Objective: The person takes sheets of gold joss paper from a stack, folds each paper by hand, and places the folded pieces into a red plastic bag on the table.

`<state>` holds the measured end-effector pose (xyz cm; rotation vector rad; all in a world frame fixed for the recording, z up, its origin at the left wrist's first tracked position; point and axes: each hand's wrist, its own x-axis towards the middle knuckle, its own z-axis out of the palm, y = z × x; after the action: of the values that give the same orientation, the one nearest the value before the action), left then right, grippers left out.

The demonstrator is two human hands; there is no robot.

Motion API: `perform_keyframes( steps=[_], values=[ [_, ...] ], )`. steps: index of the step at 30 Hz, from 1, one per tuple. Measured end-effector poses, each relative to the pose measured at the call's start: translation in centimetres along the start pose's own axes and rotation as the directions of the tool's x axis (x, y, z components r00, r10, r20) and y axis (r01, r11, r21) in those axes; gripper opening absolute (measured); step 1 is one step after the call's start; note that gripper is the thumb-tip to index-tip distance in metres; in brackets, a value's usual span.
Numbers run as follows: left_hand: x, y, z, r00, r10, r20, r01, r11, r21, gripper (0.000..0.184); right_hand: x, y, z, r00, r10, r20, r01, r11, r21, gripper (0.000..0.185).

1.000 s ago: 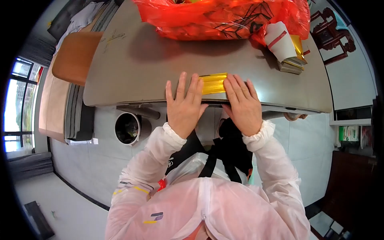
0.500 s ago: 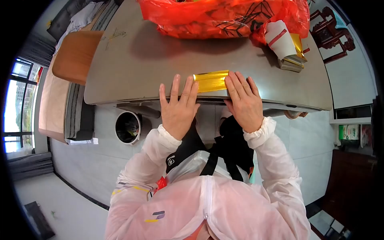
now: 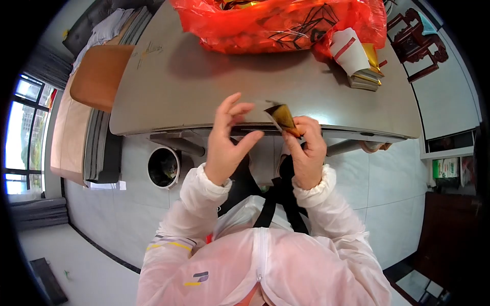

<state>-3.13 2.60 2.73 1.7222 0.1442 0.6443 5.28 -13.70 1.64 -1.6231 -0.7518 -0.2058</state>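
Note:
My right hand (image 3: 307,148) pinches the lower end of a gold paper piece (image 3: 282,117) at the near edge of the grey table (image 3: 194,92). The piece is raised off the tabletop and looks folded, with its far end spread apart and a pale side showing. To its left my left hand (image 3: 228,135) holds nothing, its thumb and fingers apart and curved toward the paper. A stack of gold and white paper (image 3: 363,81) lies at the right of the table, with a white wrapper (image 3: 349,48) on it.
A red plastic bag (image 3: 275,30) lies at the table's far side. An orange-brown chair (image 3: 99,76) stands to the left. Under the table's near edge is a waste bin (image 3: 163,167). A carved wooden chair (image 3: 418,46) stands at the far right.
The gold paper lay flat under the fingertips of both hands; now it is lifted and folded in my right hand. My left hand has come off it and turned sideways, thumb toward the paper.

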Motion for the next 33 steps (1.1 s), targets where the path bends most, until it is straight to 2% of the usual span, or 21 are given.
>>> perform_keyframes(
  steps=[1,2,3,6,7,8,9,10,11,14,15,18,19,22,23,24,26,27,33],
  values=[
    [0.4,0.3,0.9,0.997,-0.044,0.07,0.053,0.99,-0.131,0.075,-0.6,-0.3,0.7,0.988,0.156,-0.002,-0.153,0.97,0.191,0.014],
    [0.8,1.1,1.8,0.982,-0.142,0.127,0.175,0.936,-0.306,0.071,-1.2,-0.4,1.2,0.952,0.305,0.027,-0.293,0.88,0.373,0.013],
    [1.2,1.5,2.4,0.977,-0.157,0.143,0.195,0.93,-0.312,0.068,-1.5,-0.4,1.6,0.942,0.332,0.057,-0.323,0.841,0.434,0.015],
    [2.5,1.0,2.7,0.965,-0.161,0.207,0.212,0.944,-0.251,0.06,-1.7,-0.4,1.1,0.898,0.38,0.223,-0.441,0.783,0.439,0.017],
    [3.2,0.6,2.5,0.961,-0.155,0.228,0.206,0.954,-0.219,0.058,-1.1,-0.8,-0.3,0.919,0.326,0.223,-0.367,0.913,0.176,0.021],
    [4.1,0.2,1.8,0.924,-0.161,0.346,0.189,0.981,-0.049,0.058,-0.9,0.0,-1.3,0.985,0.076,0.156,-0.07,0.996,-0.048,0.023],
    [5.1,-0.1,0.6,0.873,-0.184,0.452,0.146,0.982,0.118,0.057,-0.4,0.4,-2.3,0.988,-0.08,0.134,0.1,0.984,-0.148,0.023],
    [5.9,0.1,0.2,0.81,-0.225,0.541,0.082,0.958,0.275,0.057,0.2,0.7,-3.2,0.963,-0.237,0.132,0.264,0.933,-0.246,0.023],
    [6.6,0.6,0.0,0.784,-0.075,0.617,-0.171,0.928,0.331,0.06,0.8,1.0,-4.0,0.916,-0.338,0.215,0.389,0.879,-0.276,0.024],
    [9.5,3.3,0.9,0.637,-0.295,0.712,-0.281,0.771,0.571,0.059,3.0,1.6,-3.8,0.727,-0.523,0.445,0.673,0.672,-0.311,0.028],
    [10.1,1.5,0.6,0.624,-0.172,0.762,-0.35,0.811,0.47,0.058,3.4,2.0,-3.6,0.715,-0.498,0.49,0.683,0.646,-0.341,0.034],
    [11.4,1.1,0.9,0.631,-0.243,0.737,-0.351,0.757,0.551,0.056,4.1,3.8,-3.0,0.753,-0.406,0.517,0.628,0.679,-0.381,0.039],
    [11.0,0.4,0.5,0.69,-0.075,0.72,-0.491,0.683,0.541,0.051,4.1,4.2,-2.9,0.761,-0.4,0.51,0.622,0.672,-0.402,0.042],
    [8.7,0.1,0.4,0.769,0.186,0.611,-0.629,0.387,0.674,0.043,3.8,4.0,-2.7,0.787,-0.39,0.478,0.595,0.685,-0.421,0.041],
    [7.2,0.2,0.6,0.754,0.263,0.602,-0.652,0.418,0.633,0.035,3.9,4.0,-2.7,0.79,-0.405,0.46,0.593,0.695,-0.406,0.039],
    [5.3,0.8,0.8,0.762,0.265,0.591,-0.642,0.428,0.636,0.032,4.0,4.0,-2.5,0.793,-0.421,0.441,0.592,0.705,-0.39,0.038],
    [2.6,0.1,1.4,0.794,0.286,0.537,-0.606,0.444,0.66,0.031,4.2,4.2,-2.4,0.789,-0.44,0.429,0.592,0.73,-0.341,0.034],
    [2.2,-0.2,1.4,0.781,0.354,0.515,-0.624,0.401,0.67,0.034,4.5,4.4,-2.7,0.782,-0.445,0.436,0.595,0.741,-0.311,0.033],
    [2.6,-0.8,0.8,0.761,0.386,0.522,-0.649,0.447,0.615,0.034,6.9,4.6,-3.9,0.677,-0.469,0.567,0.649,0.744,-0.16,0.03]
  ],
)
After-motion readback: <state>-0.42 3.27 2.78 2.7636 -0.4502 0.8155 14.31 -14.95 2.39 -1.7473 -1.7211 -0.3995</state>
